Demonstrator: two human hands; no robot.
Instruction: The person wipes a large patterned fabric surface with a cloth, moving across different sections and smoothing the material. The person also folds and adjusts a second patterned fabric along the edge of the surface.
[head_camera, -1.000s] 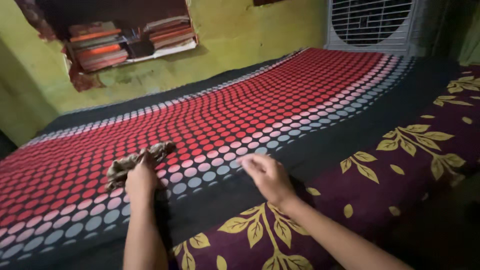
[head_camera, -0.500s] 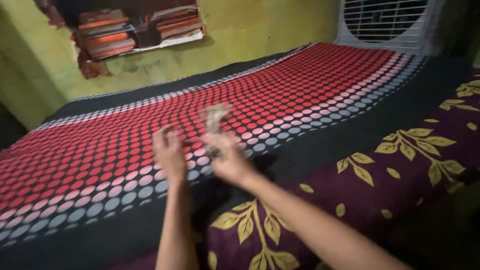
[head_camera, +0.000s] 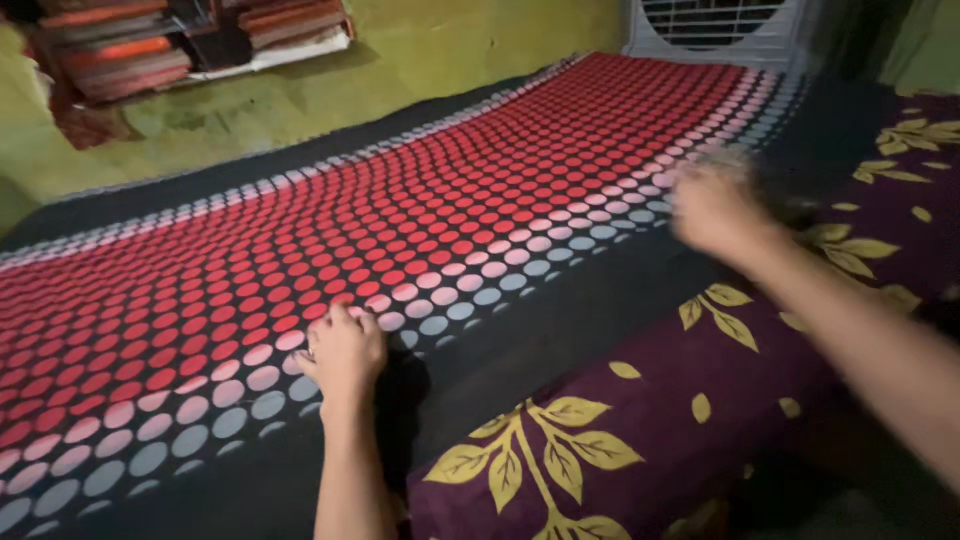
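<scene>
The left hand (head_camera: 343, 350) is laid flat, fingers together, on the dotted cloth (head_camera: 480, 190). The right hand (head_camera: 712, 205) is blurred above the cloth's edge; its grip cannot be told.

A dim room with a yellow-green wall (head_camera: 450, 45), a cluttered wall niche (head_camera: 150, 50) and a white fan (head_camera: 715, 25).

1. A yellow-green wall (head_camera: 450, 40) runs behind the bed.
2. A wall shelf (head_camera: 180, 45) holds stacked red and brown books.
3. A white fan grille (head_camera: 715, 25) stands at the far end.
4. A maroon cloth with yellow leaves (head_camera: 600, 440) lies at the right.
</scene>
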